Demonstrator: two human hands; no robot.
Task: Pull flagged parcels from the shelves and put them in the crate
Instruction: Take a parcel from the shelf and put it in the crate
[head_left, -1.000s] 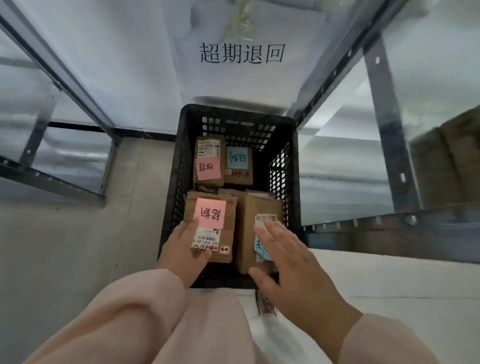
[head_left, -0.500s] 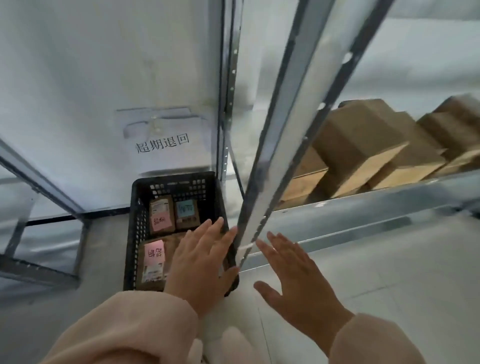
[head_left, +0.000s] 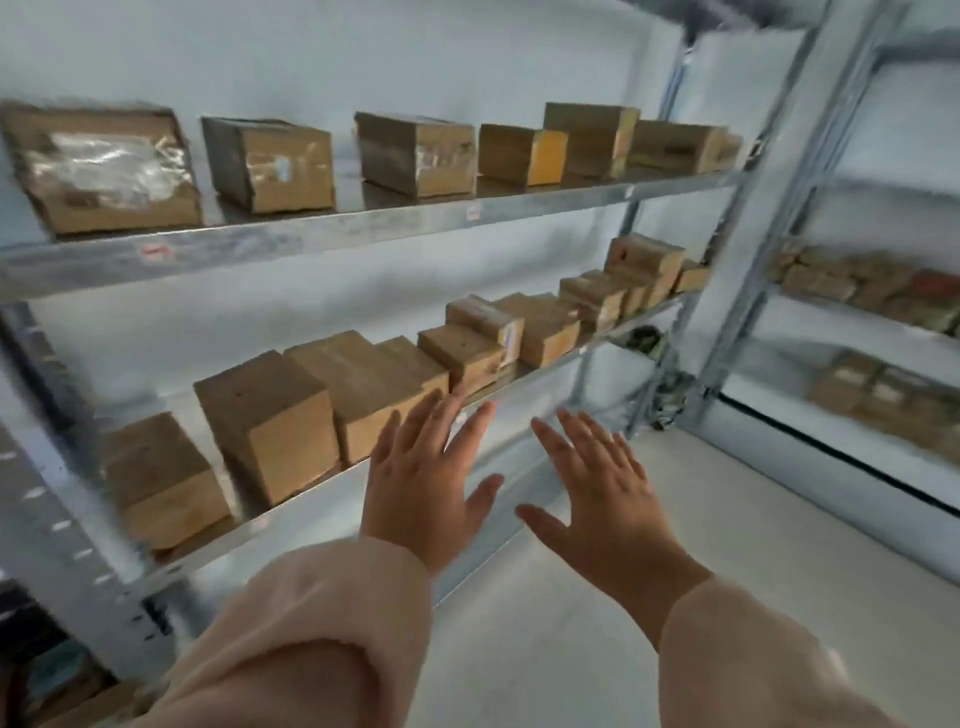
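My left hand (head_left: 422, 480) and my right hand (head_left: 597, 491) are both raised with fingers spread and hold nothing. They hover in front of the lower metal shelf (head_left: 291, 512), which carries a row of brown cardboard parcels (head_left: 270, 415). The upper shelf (head_left: 363, 223) holds several more parcels (head_left: 415, 153); one of them has a yellow face (head_left: 548, 156). The picture is blurred, so I cannot tell which parcels are flagged. The crate is out of view except perhaps a dark corner at the bottom left.
A grey shelf upright (head_left: 62, 525) stands at the left. A second shelving unit (head_left: 872, 312) with more parcels stands at the right, behind a post (head_left: 769, 208). Pale floor (head_left: 545, 639) runs between the two units.
The view swung up and right from the black crate to the shelves. Both hands left the parcels in the crate and now hover, spread and holding nothing, before the lower shelf.
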